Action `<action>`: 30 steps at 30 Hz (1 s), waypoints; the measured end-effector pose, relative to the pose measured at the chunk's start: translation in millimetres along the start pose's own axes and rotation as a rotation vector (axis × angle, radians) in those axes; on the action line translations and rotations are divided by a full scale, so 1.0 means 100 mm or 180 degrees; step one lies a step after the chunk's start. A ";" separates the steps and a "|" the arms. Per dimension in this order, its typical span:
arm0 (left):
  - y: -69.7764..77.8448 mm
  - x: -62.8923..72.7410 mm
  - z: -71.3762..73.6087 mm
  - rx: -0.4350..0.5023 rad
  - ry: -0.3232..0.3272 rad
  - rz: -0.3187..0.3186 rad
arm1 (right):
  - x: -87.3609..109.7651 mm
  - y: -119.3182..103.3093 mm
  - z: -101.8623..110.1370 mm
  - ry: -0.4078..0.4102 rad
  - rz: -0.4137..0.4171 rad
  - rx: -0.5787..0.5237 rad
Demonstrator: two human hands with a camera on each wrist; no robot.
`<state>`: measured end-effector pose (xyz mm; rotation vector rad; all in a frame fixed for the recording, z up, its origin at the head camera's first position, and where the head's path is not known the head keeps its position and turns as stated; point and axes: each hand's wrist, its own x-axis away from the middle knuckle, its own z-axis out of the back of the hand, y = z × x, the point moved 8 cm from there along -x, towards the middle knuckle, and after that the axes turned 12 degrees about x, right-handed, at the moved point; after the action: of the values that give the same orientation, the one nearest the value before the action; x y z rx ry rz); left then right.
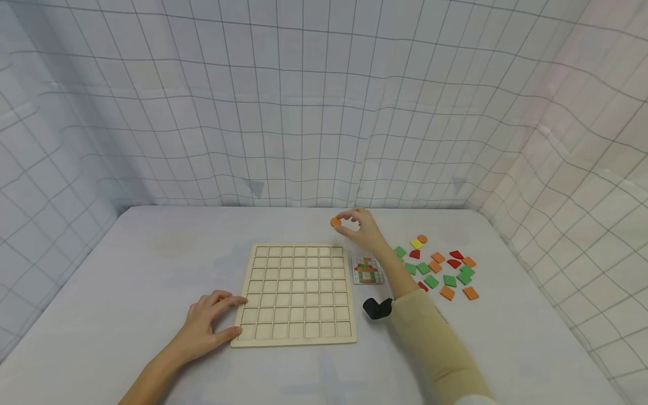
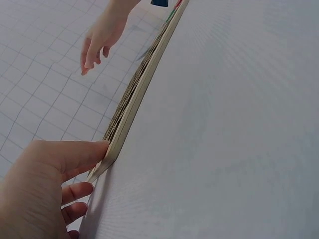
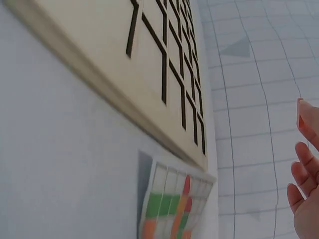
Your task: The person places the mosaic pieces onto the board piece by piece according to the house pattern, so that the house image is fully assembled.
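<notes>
Tabletop [image 1: 152, 264] | left hand [image 1: 205, 323] touches compartmented board [image 1: 296, 286] | right hand [image 1: 363, 225] pinches disc [image 1: 335, 222]

Soft, even light washes the white tabletop [image 1: 167, 259] in the head view. The left-wrist view is dimmer and greyer; in the right-wrist view, the pattern card [image 3: 170, 204] blurs slightly beside its grey shadow.
</notes>
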<state>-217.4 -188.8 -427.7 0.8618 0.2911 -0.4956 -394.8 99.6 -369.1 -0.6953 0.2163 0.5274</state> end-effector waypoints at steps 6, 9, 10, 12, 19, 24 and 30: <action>0.01 -0.01 0.00 0.0007 -0.0004 -0.0007 | -0.09 -0.25 -0.27 -0.0132 0.0170 -0.0111; 0.00 -0.01 -0.01 0.0014 -0.0028 0.0012 | -0.12 -0.33 -0.39 -0.0176 0.0291 -0.0107; 0.00 -0.01 -0.01 0.0019 -0.0035 0.0018 | -0.13 -0.35 -0.43 -0.0191 0.0334 -0.0095; 0.00 -0.01 -0.01 0.0022 -0.0037 0.0022 | -0.14 -0.39 -0.50 -0.0227 0.0401 -0.0023; 0.02 -0.01 0.01 0.0016 0.0011 -0.0030 | -0.14 -0.39 -0.73 -0.0471 0.0374 0.0215; 0.01 -0.01 0.01 0.0031 0.0012 -0.0042 | -0.12 -0.33 -0.86 -0.0694 0.0270 0.0326; -0.01 0.00 0.00 0.0027 0.0006 -0.0022 | -0.09 -0.29 -0.97 -0.0859 0.0329 0.0417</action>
<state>-218.0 -189.3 -428.0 0.8697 0.2940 -0.5028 -388.8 13.4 -422.2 -0.4810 0.0333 0.6931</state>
